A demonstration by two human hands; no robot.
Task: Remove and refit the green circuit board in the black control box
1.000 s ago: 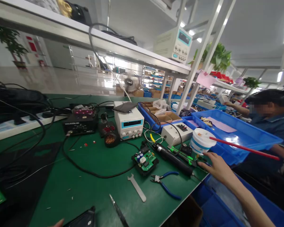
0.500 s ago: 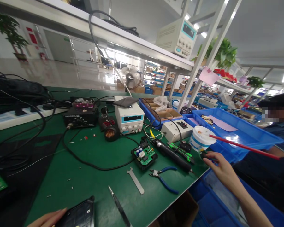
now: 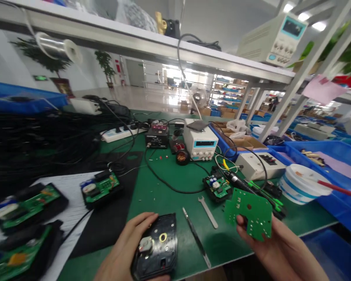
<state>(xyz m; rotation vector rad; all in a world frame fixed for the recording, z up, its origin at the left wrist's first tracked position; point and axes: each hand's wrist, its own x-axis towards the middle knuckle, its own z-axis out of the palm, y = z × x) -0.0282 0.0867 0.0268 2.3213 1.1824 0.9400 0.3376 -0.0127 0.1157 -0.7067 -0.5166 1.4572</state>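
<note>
While the left hand (image 3: 125,249) lies curled over the near left edge of a black plastic casing (image 3: 157,246) on the green counter (image 3: 163,191), the right hand (image 3: 269,242) holds a green circuit board (image 3: 249,212) up off the surface, pinched by its lower edge between thumb and fingers. From the casing, the board sits at about 2 o'clock, apart from it and raised, with a pair of tweezers (image 3: 195,236) and a small flat wrench (image 3: 208,207) lying on the counter between the two. The casing's long axis runs from 6 to 12 o'clock, open side up, a round white part and a brass ring showing inside; the board is tilted, its flat face turned toward the camera and its longer side running roughly 9 to 3 o'clock. The right hand alone carries the board, and the left hand is the nearer one to the casing, steadying it with its fingers wrapped along the side. Farther out at 12 o'clock stand a bench power supply (image 3: 200,144) and a second populated board (image 3: 217,188); at 2 o'clock a white tub (image 3: 301,187) sits beside a blue bin (image 3: 333,203). At 9 o'clock more boards in black trays (image 3: 101,189) rest on the counter.
</note>
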